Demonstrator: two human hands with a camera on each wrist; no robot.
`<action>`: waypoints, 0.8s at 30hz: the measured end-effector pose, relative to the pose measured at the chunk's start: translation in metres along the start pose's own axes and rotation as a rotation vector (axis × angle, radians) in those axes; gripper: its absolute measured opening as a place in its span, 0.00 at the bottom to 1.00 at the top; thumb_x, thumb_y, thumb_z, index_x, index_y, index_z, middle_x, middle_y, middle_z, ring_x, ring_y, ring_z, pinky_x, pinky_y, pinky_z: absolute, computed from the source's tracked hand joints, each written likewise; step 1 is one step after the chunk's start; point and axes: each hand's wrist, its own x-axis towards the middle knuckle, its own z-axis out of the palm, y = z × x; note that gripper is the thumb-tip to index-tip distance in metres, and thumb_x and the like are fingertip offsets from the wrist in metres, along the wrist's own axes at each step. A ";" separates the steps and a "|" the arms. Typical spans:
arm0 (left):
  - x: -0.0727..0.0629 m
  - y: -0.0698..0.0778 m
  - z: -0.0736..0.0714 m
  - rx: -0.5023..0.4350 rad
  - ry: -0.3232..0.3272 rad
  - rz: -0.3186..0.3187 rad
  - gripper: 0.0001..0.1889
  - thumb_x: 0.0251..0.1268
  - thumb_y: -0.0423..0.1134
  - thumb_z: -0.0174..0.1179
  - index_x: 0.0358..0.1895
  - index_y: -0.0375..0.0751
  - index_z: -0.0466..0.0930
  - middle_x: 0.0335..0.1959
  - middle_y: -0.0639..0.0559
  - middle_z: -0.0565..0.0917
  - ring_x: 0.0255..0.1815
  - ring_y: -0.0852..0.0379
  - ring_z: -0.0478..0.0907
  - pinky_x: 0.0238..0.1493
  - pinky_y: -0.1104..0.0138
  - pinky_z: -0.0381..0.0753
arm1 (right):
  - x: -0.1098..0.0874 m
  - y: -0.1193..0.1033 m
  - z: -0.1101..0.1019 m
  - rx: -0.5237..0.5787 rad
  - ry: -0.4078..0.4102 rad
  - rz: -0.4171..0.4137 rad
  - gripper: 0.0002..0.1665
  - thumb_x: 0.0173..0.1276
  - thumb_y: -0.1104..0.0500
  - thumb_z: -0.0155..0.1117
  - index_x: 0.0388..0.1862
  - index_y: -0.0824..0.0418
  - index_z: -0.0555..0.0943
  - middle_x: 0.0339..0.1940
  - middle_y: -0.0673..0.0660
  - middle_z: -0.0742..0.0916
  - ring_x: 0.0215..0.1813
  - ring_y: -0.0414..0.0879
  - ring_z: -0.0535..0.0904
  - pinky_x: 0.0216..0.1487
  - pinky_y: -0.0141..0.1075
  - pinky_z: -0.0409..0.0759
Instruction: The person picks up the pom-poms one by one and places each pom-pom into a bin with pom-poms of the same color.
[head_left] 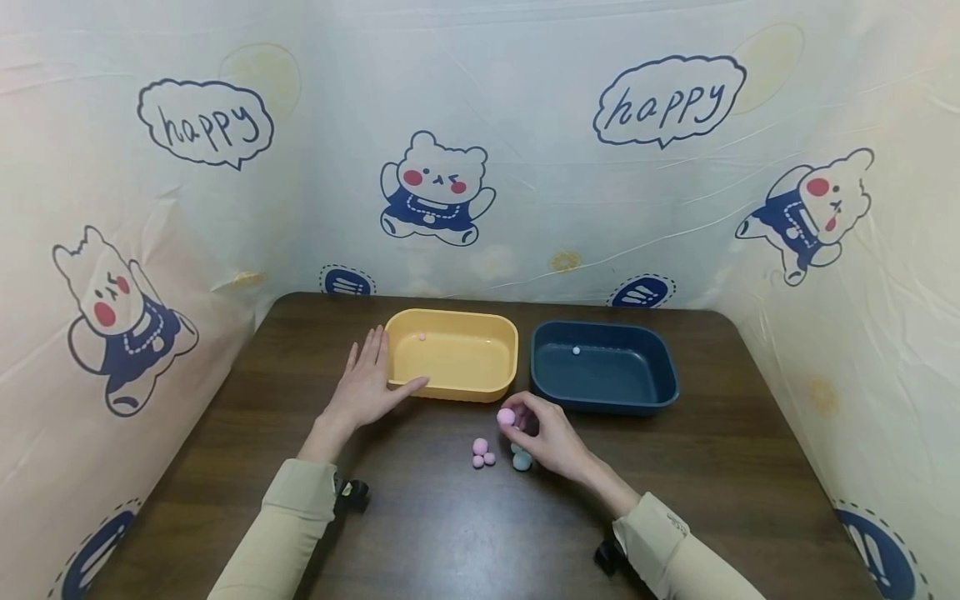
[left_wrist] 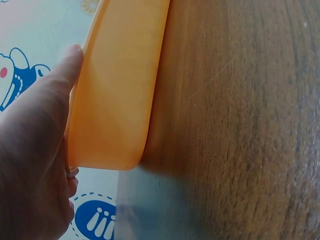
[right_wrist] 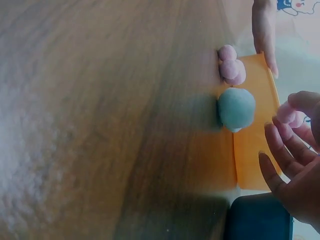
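My right hand [head_left: 551, 437] pinches a pink ball [head_left: 506, 416] between thumb and fingers, just in front of the yellow tray [head_left: 453, 393]. In the right wrist view, a second pink lump [right_wrist: 299, 120] shows beside that ball at the fingers. My left hand [head_left: 367, 387] rests against the tray's left end, fingers straight along the rim and thumb across the front corner. A cluster of pink balls [head_left: 480, 447] lies on the table. Blue-green balls [head_left: 522, 461] sit right of it, partly hidden by my right hand. Inside the yellow tray is a tiny pink ball [head_left: 422, 337].
A dark blue tray [head_left: 607, 407] stands right of the yellow one, with a tiny pale ball [head_left: 576, 351] inside. Both trays are near the back of the brown wooden table [head_left: 450, 542]. A printed curtain [head_left: 525, 167] hangs behind and at both sides.
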 end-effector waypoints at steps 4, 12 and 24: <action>0.000 0.000 0.000 0.000 0.001 0.000 0.70 0.68 0.84 0.51 0.90 0.30 0.35 0.93 0.31 0.42 0.94 0.32 0.41 0.92 0.34 0.39 | 0.001 0.003 0.001 -0.002 0.008 -0.012 0.16 0.74 0.62 0.76 0.57 0.58 0.84 0.46 0.54 0.91 0.44 0.45 0.84 0.49 0.38 0.90; -0.001 0.000 -0.001 -0.004 -0.004 -0.002 0.70 0.68 0.84 0.52 0.90 0.31 0.35 0.93 0.33 0.40 0.95 0.33 0.39 0.93 0.34 0.39 | 0.002 0.007 0.005 -0.012 0.002 -0.022 0.16 0.75 0.61 0.76 0.58 0.58 0.84 0.46 0.53 0.92 0.44 0.42 0.86 0.52 0.40 0.92; -0.001 -0.001 0.000 -0.004 0.001 0.006 0.70 0.68 0.84 0.52 0.90 0.30 0.35 0.93 0.32 0.41 0.95 0.33 0.40 0.92 0.34 0.40 | 0.003 0.003 0.006 -0.032 -0.041 0.034 0.18 0.77 0.60 0.74 0.63 0.56 0.83 0.47 0.53 0.93 0.46 0.42 0.86 0.53 0.40 0.90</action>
